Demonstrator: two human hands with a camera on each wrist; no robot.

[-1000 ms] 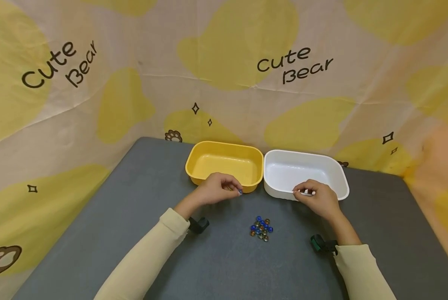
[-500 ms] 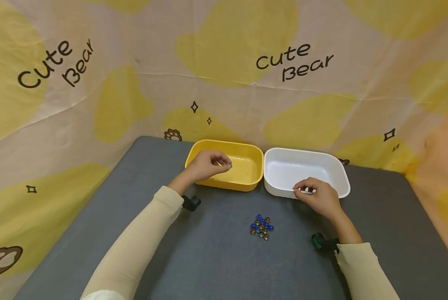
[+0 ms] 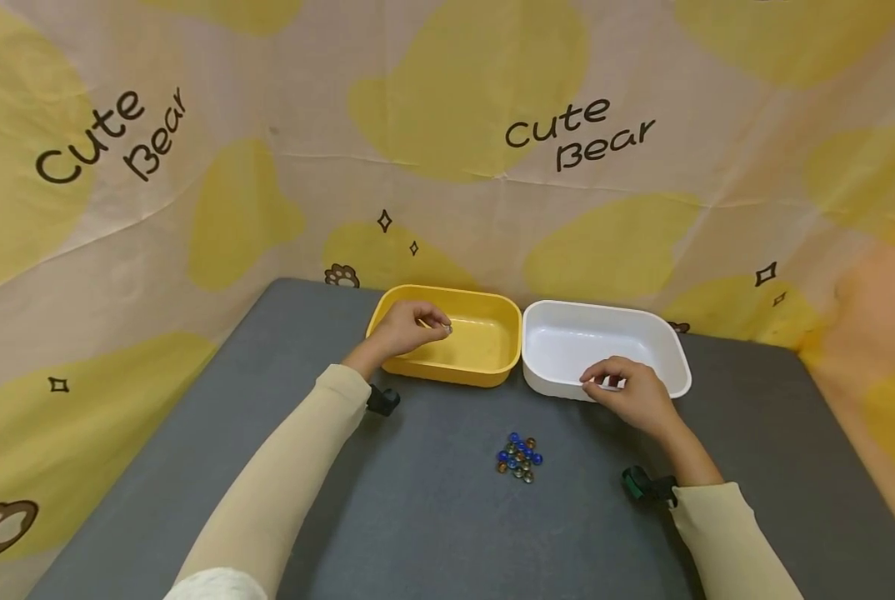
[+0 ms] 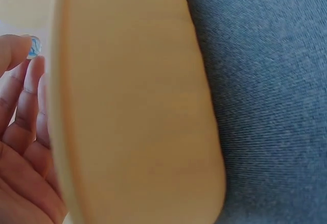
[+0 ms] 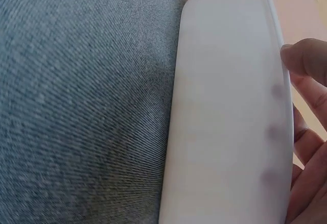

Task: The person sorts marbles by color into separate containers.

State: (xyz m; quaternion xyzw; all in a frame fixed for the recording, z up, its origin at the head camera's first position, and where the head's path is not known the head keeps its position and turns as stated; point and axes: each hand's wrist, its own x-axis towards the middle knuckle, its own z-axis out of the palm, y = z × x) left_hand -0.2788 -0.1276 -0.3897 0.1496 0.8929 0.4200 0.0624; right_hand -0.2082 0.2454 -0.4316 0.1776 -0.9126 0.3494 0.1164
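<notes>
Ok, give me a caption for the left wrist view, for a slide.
A left hand holds a blue-and-clear marble over a yellow bin on a blue-gray surface.

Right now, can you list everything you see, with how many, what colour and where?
Table: one, dark grey, across the lower scene
Cloth: count unclear, pale with yellow patches and "Cute Bear" lettering, behind the table
Yellow tub: one, yellow, back of the table
White tub: one, white, right of the yellow tub
Loose marbles: roughly fifteen, blue, amber and clear, clustered in front of both tubs
Held marble: one, clear with blue, above the yellow tub
Wrist devices: two, dark, one per wrist
Sleeves: two, cream, one per arm
Left hand: one, bare, pinching the held marble
Right hand: one, bare, gripping the white tub's near rim
</notes>
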